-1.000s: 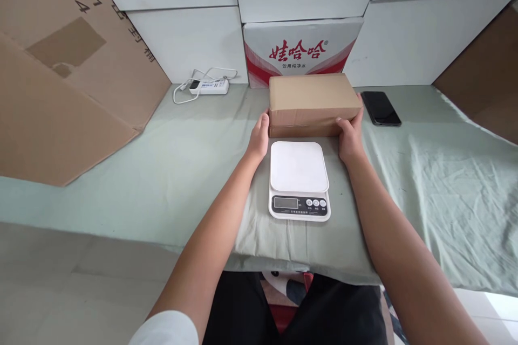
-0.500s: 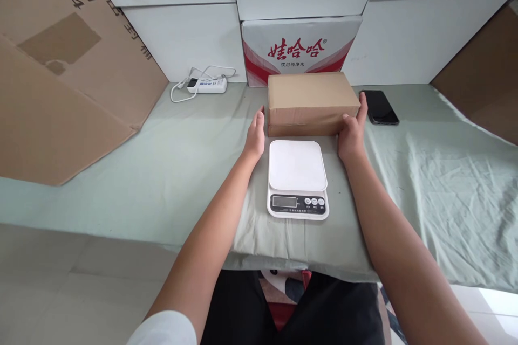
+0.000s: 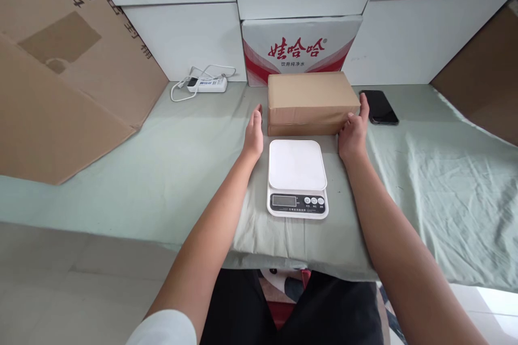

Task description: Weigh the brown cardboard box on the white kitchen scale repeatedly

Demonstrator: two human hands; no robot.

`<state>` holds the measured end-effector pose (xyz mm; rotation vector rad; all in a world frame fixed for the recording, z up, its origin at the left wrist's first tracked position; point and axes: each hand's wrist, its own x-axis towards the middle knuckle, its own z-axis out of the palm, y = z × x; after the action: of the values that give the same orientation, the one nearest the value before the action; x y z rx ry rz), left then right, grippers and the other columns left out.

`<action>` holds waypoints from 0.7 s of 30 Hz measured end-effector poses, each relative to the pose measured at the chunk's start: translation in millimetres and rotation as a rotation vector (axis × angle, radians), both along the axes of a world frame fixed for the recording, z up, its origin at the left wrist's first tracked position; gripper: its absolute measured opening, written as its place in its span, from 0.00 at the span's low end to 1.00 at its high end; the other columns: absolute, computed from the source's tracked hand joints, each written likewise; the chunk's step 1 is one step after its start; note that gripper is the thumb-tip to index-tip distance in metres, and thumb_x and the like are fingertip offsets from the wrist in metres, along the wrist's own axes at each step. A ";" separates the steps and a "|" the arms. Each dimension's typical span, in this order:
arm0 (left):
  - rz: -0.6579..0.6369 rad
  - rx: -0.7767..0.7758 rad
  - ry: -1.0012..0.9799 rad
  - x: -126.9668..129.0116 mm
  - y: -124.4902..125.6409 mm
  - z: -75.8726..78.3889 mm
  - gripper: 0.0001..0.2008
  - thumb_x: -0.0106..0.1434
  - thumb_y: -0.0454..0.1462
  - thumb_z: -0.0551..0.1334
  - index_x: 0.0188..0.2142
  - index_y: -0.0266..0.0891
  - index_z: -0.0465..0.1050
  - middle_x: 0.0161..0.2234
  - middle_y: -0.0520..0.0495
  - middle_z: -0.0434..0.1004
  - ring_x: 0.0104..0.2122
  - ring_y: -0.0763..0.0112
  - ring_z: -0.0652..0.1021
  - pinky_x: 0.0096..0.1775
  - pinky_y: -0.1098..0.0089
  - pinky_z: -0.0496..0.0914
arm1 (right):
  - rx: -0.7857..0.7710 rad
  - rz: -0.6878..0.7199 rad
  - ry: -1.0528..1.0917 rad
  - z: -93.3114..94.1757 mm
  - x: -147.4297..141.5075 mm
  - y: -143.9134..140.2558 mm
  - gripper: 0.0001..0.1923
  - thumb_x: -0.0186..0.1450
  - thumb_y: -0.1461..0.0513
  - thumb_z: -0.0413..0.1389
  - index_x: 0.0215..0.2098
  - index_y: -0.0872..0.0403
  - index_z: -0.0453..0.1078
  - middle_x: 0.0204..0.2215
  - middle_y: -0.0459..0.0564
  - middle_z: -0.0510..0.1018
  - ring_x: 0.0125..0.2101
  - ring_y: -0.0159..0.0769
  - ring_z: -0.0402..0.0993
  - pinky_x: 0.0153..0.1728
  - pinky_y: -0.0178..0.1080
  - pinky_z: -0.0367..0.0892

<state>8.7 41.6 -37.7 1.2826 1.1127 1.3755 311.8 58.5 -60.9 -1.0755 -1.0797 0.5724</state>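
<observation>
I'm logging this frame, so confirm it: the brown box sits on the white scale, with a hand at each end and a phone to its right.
Not quite. The head view shows the box on the green cloth behind the scale, whose platform is bare. The rest stands: the left hand and right hand flank the box's ends, and the phone lies to its right.

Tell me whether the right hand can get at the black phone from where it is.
Probably yes. The right hand is at the brown box's right end, and the black phone lies just beyond on bare cloth, nothing between.
</observation>
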 end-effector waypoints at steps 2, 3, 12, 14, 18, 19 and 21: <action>0.004 0.002 -0.003 0.3 0.5 -0.5 0.50 0.70 0.74 0.45 0.77 0.49 0.63 0.82 0.45 0.59 0.82 0.55 0.59 0.80 0.57 0.56 | 0.007 0.003 -0.027 -1.9 2.5 1.3 0.50 0.63 0.32 0.55 0.78 0.38 0.55 0.67 0.54 0.77 0.67 0.60 0.76 0.63 0.68 0.76; 0.003 0.003 -0.006 0.4 0.7 -0.9 0.50 0.70 0.74 0.45 0.77 0.50 0.63 0.82 0.45 0.59 0.82 0.55 0.59 0.80 0.57 0.56 | 0.007 0.011 -0.046 -3.0 4.2 2.1 0.50 0.63 0.32 0.54 0.78 0.38 0.55 0.67 0.55 0.77 0.67 0.60 0.76 0.63 0.68 0.76; -0.021 0.001 -0.025 1.6 0.5 -1.4 0.48 0.71 0.73 0.46 0.77 0.49 0.64 0.82 0.46 0.60 0.82 0.54 0.59 0.80 0.55 0.55 | 0.052 -0.002 -0.083 -5.6 3.4 6.5 0.45 0.65 0.36 0.54 0.76 0.41 0.58 0.71 0.54 0.74 0.70 0.59 0.74 0.68 0.70 0.72; -0.027 0.009 -0.021 2.1 1.0 -1.7 0.49 0.71 0.73 0.46 0.77 0.48 0.64 0.81 0.45 0.61 0.82 0.53 0.59 0.80 0.56 0.55 | 0.082 0.010 -0.084 -2.0 -1.6 3.7 0.43 0.64 0.40 0.54 0.74 0.42 0.61 0.71 0.53 0.75 0.72 0.58 0.72 0.72 0.69 0.69; -0.039 0.005 -0.024 2.3 2.6 -2.4 0.49 0.71 0.73 0.46 0.76 0.46 0.65 0.81 0.44 0.60 0.82 0.53 0.59 0.80 0.55 0.54 | 0.094 0.012 -0.119 7.8 -11.7 -7.3 0.40 0.62 0.47 0.54 0.72 0.43 0.65 0.68 0.52 0.78 0.73 0.56 0.70 0.78 0.66 0.63; -0.044 0.006 -0.027 2.2 2.8 -2.3 0.49 0.71 0.73 0.47 0.76 0.46 0.66 0.81 0.44 0.61 0.82 0.53 0.59 0.81 0.55 0.54 | 0.089 0.008 -0.131 10.2 -13.7 -10.5 0.40 0.62 0.48 0.54 0.72 0.43 0.65 0.68 0.51 0.78 0.74 0.55 0.70 0.78 0.66 0.62; -0.067 0.016 -0.034 1.6 2.6 -1.6 0.48 0.70 0.73 0.48 0.74 0.47 0.69 0.80 0.44 0.65 0.81 0.52 0.61 0.80 0.54 0.56 | 0.072 0.013 -0.156 14.2 -16.9 -16.7 0.41 0.62 0.50 0.54 0.73 0.43 0.64 0.69 0.51 0.77 0.74 0.54 0.69 0.80 0.65 0.60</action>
<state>10.3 44.2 -39.3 1.2923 1.0287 1.3533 294.9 41.8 -46.7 -1.0642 -1.2345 0.4623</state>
